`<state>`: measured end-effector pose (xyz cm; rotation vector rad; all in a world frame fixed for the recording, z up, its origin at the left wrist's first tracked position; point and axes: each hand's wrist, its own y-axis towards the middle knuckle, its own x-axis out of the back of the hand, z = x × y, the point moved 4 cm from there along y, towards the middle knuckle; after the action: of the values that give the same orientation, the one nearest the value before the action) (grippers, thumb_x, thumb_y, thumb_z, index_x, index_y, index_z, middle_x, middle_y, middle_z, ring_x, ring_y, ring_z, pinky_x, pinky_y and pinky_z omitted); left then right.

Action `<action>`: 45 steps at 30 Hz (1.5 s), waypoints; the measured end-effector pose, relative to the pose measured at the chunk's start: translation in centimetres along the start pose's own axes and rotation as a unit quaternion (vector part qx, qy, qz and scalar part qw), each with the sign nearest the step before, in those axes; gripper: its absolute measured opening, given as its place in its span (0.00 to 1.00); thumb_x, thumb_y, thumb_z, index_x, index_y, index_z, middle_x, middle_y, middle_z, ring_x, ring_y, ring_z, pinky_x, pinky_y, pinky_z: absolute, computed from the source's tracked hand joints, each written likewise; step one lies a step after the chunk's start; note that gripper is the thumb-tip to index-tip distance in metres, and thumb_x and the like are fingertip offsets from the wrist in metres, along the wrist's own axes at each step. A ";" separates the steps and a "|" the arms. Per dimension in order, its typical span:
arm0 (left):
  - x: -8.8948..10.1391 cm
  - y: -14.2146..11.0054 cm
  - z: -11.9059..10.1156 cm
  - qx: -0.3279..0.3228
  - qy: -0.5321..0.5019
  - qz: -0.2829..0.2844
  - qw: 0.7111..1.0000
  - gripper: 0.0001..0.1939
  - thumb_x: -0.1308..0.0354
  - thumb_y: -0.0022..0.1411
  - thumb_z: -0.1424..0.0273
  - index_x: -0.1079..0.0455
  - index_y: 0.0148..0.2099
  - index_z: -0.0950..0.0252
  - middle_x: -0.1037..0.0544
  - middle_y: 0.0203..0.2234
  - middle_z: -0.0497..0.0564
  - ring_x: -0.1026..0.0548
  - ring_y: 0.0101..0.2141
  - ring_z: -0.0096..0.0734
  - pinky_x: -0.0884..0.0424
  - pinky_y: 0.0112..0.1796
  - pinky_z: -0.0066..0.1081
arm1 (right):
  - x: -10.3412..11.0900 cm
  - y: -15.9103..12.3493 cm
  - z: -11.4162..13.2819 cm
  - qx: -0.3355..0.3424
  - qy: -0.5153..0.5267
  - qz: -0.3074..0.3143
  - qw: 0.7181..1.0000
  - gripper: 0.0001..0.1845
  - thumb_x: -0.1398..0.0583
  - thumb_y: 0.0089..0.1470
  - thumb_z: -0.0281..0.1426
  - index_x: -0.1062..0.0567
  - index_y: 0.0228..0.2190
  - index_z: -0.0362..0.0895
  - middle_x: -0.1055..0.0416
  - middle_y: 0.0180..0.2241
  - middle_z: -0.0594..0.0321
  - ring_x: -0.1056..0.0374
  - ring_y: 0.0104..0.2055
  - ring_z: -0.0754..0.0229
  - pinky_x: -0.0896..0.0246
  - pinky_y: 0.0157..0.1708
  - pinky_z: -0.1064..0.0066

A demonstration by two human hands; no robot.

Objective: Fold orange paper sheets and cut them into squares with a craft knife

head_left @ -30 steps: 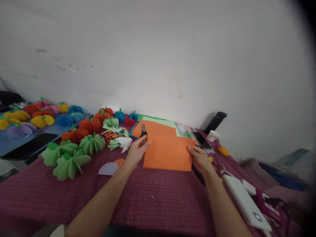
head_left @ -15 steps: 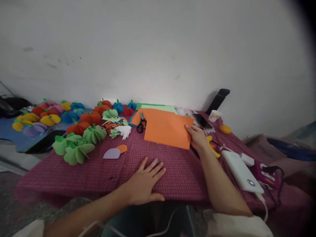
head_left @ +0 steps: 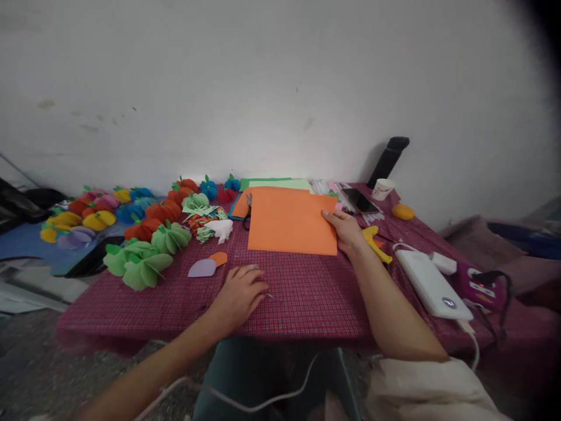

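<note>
An orange paper sheet (head_left: 293, 225) hangs or lies flat toward the table's middle, its right edge gripped by my right hand (head_left: 346, 230), thumb on top. Behind its left side, black-handled scissors (head_left: 248, 210) are partly covered. My left hand (head_left: 240, 293) rests palm down on the checked tablecloth (head_left: 302, 298), fingers loosely bent and holding nothing. Beside its fingertips lies a small white scrap (head_left: 269, 295). To the left of that hand are a lilac paper half-round (head_left: 202, 268) and an orange paper piece (head_left: 219, 258).
Colourful paper pumpkins (head_left: 164, 211) crowd the left side, near paper shreds (head_left: 204, 222) and a white tissue (head_left: 221, 229). Green sheets (head_left: 280, 183) lie at the back. On the right are a paper cup (head_left: 383, 189), a phone (head_left: 360, 200), a yellow tool (head_left: 377, 245) and a white power bank (head_left: 432, 282).
My left hand let go of the orange sheet, moved down to the tablecloth with fingers spread, then shifted left and bent its fingers. The right hand kept the sheet, which now sits more level.
</note>
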<state>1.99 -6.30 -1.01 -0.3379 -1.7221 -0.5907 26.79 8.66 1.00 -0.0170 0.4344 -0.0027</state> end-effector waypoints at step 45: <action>-3.5 -0.5 -5.3 -0.046 -0.012 0.046 0.998 0.44 0.63 0.55 0.41 0.57 0.64 0.67 0.51 0.62 0.58 0.57 0.62 0.44 0.60 0.58 0.46 | -3.5 -16.1 -6.4 0.173 -0.667 0.358 0.630 0.44 0.51 0.53 0.52 0.54 0.61 0.36 0.57 0.62 0.48 0.61 0.64 0.52 0.60 0.60 0.55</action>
<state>6.94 -9.33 -3.70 -0.4885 -1.6958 -0.6007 20.93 -7.48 -3.06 0.5219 -1.1156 0.6897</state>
